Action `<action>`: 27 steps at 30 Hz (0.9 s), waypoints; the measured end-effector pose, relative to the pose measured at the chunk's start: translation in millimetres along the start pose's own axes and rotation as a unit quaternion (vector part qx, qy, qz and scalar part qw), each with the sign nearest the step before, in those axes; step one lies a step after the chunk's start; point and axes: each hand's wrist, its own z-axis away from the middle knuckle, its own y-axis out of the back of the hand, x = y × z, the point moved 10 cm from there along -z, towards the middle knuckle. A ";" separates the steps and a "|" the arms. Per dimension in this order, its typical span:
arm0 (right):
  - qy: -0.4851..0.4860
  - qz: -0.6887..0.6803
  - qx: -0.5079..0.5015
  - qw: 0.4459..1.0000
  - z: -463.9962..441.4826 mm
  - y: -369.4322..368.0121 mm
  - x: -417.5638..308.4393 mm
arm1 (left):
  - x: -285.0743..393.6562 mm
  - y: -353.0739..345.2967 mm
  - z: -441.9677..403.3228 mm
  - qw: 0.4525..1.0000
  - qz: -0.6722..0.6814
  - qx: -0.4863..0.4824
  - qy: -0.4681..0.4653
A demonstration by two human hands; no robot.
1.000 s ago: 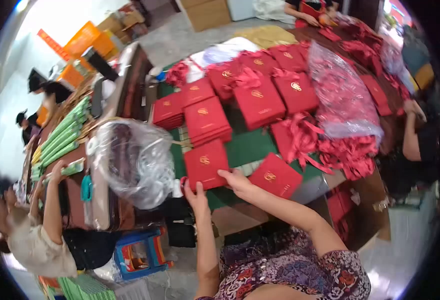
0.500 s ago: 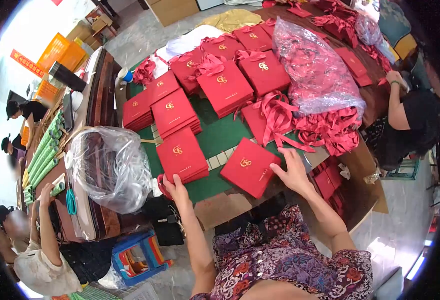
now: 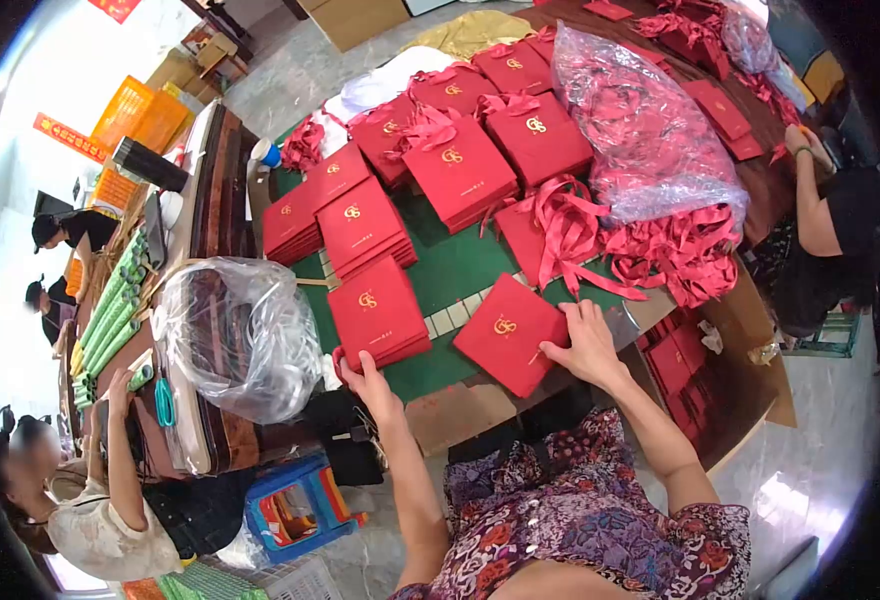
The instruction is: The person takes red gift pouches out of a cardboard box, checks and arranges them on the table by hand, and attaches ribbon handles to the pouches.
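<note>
1. Purple, red and white patterned clothing [image 3: 580, 510] on the person fills the nearest part of the view; a blue stool [image 3: 305, 510] stands to its left, and a cardboard box [image 3: 750, 310] holding red packets [image 3: 678, 370] to its right.
2. Left hand [image 3: 372, 390]: the grip is partly open, fingertips at the near left corner of a red stack [image 3: 375, 310]; I cannot tell whether it has hold of it.
3. Right hand [image 3: 595, 350]: the grip is spread, thumb at the right edge of a skewed red pouch [image 3: 510, 335]; a firm hold cannot be told. Stack and pouch lie apart on the green tabletop [image 3: 440, 245].
4. Just left of the stack, a puffed clear bag [image 3: 245, 340] crowds that side, with teal scissors [image 3: 165, 400] past it.
5. Beyond the right hand, loose ribbons [image 3: 568, 225] and a ribbon heap [image 3: 675, 255] take up the space, below a clear sack [image 3: 650, 140] full of red.
6. Behind these, gold-marked red piles [image 3: 460, 170] sit close together, then a cup [image 3: 267, 152].
7. Farthest off are an orange crate [image 3: 140, 115] and brown cardboard [image 3: 360, 20].
</note>
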 end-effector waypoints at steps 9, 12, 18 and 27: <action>-0.061 -0.220 0.007 0.974 18.3 9.3 -16.9 | -3.7 -60.2 137.0 0.988 -0.011 -0.152 0.036; -0.005 -0.292 0.025 0.956 27.1 30.5 -50.2 | 16.3 -79.6 149.5 0.981 -0.036 -0.190 -0.001; 0.131 -0.195 0.018 0.972 32.8 45.6 -75.9 | 73.1 -118.7 159.2 0.924 0.027 -0.332 -0.187; 0.074 -0.274 0.052 0.958 37.6 47.4 -56.1 | 27.1 -134.0 153.4 0.915 0.059 -0.396 -0.040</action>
